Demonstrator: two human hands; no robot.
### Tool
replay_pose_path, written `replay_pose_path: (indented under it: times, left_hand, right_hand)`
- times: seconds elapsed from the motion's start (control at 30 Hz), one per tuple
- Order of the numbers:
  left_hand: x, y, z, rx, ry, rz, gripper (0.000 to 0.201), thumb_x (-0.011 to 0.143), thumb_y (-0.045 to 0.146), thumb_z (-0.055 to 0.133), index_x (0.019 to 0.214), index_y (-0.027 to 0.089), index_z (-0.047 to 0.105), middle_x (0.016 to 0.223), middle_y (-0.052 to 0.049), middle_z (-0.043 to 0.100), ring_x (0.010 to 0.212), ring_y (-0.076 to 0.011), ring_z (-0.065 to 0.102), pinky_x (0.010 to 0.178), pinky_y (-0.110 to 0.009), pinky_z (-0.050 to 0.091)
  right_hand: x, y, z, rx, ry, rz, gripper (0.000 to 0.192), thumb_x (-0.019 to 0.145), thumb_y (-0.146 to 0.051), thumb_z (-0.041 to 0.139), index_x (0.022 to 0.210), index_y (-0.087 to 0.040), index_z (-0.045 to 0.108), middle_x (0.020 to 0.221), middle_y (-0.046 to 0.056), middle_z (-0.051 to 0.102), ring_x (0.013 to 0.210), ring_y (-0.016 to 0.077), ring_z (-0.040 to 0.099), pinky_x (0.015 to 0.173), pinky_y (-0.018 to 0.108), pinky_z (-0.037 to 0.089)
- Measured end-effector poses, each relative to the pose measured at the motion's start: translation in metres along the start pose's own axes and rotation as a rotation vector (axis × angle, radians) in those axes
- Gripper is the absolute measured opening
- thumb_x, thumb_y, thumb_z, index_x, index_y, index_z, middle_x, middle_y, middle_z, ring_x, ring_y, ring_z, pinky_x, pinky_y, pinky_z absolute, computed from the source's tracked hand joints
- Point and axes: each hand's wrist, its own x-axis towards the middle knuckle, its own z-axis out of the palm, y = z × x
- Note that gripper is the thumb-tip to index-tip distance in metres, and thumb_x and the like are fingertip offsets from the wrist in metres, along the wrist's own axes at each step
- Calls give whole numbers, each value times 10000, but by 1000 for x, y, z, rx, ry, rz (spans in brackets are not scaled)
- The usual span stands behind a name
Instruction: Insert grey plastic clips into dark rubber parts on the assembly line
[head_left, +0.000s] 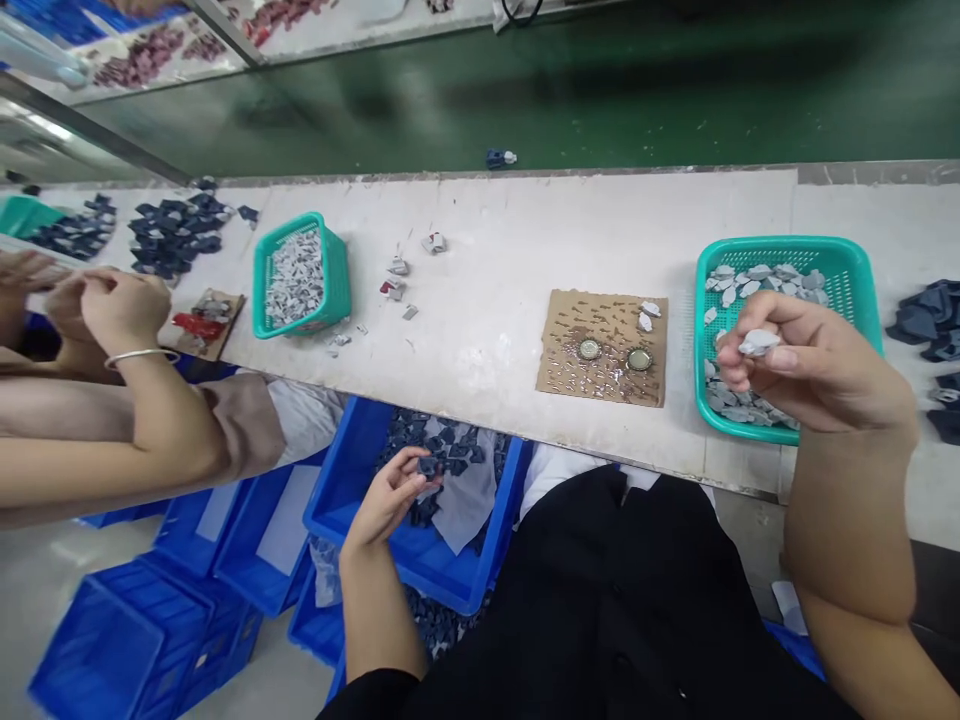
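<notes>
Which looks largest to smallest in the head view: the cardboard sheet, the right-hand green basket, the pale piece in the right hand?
1. green basket
2. cardboard sheet, smaller, though lying farther from the camera
3. pale piece, held in the right hand

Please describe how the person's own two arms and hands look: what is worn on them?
Both forearms are bare, and the left hand and right hand wear no gloves. No ring, watch or bracelet shows on them. A black sleeve shows only near the left elbow, matching the black garment over the lap.
</notes>
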Motion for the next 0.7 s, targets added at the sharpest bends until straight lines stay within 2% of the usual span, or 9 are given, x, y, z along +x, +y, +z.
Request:
replay_pose_path:
  times: [0.03, 0.1, 0.2, 0.33, 0.43, 0.57, 0.7]
  left_hand:
    - [-7, 13, 8, -74, -111, 84, 664, 468, 502, 993, 947, 216, 633, 762, 15, 670, 704, -192, 716, 752, -341, 629]
    - [-17, 39, 30, -199, -300, 276, 603, 471, 465, 1026, 858, 207, 642, 823, -15, 708, 616, -157, 676, 649, -323, 603]
    - [-19, 72, 80, -361, -535, 511, 509, 506, 367, 1032, 801, 204, 649, 858, -29, 730, 550, -132, 655, 549, -283, 562]
    - [-8, 101, 153, -509, -709, 613, 437, 592, 291, 1004, 904, 224, 706, 1012, -38, 757, 679, -121, 712, 653, -259, 598]
    - [-1, 112, 193, -628, -807, 693, 442, 640, 232, 973, 1016, 254, 743, 1104, -30, 771, 783, -102, 716, 770, -250, 607]
    - [-1, 119, 220, -730, -920, 666, 418, 724, 197, 918, 1096, 309, 766, 1153, -9, 779, 894, -100, 727, 862, -252, 606]
    - [-8, 126, 231, -814, -972, 480, 396, 709, 181, 924, 1055, 307, 778, 1126, -6, 782, 951, -124, 738, 853, -261, 627]
  right_hand:
    - [0, 0, 0, -31, 19, 10, 491, 567, -500, 974, 786, -265, 602, 663, -12, 660, 526, 123, 509, 516, 329, 438]
    - [1, 1, -1, -87, 73, 7, 462, 574, -459, 954, 791, -280, 587, 583, -47, 588, 489, 114, 461, 490, 318, 387]
    - [3, 3, -3, -167, 145, -50, 399, 607, -403, 933, 799, -291, 602, 497, -78, 486, 455, 107, 423, 468, 298, 339]
    - [7, 5, -4, -172, 128, -126, 433, 597, -516, 997, 806, -308, 681, 534, -55, 553, 456, 107, 434, 459, 303, 395]
    - [9, 6, -3, -80, 28, -181, 425, 600, -595, 1002, 825, -333, 755, 542, -41, 577, 497, 133, 535, 447, 283, 442]
    - [10, 7, -2, -52, -12, -199, 285, 733, -527, 962, 855, -331, 795, 599, -25, 649, 561, 127, 626, 477, 236, 505]
    - [8, 9, -1, -71, -58, -199, 231, 792, -489, 932, 881, -326, 796, 621, -21, 693, 539, 116, 631, 481, 219, 526]
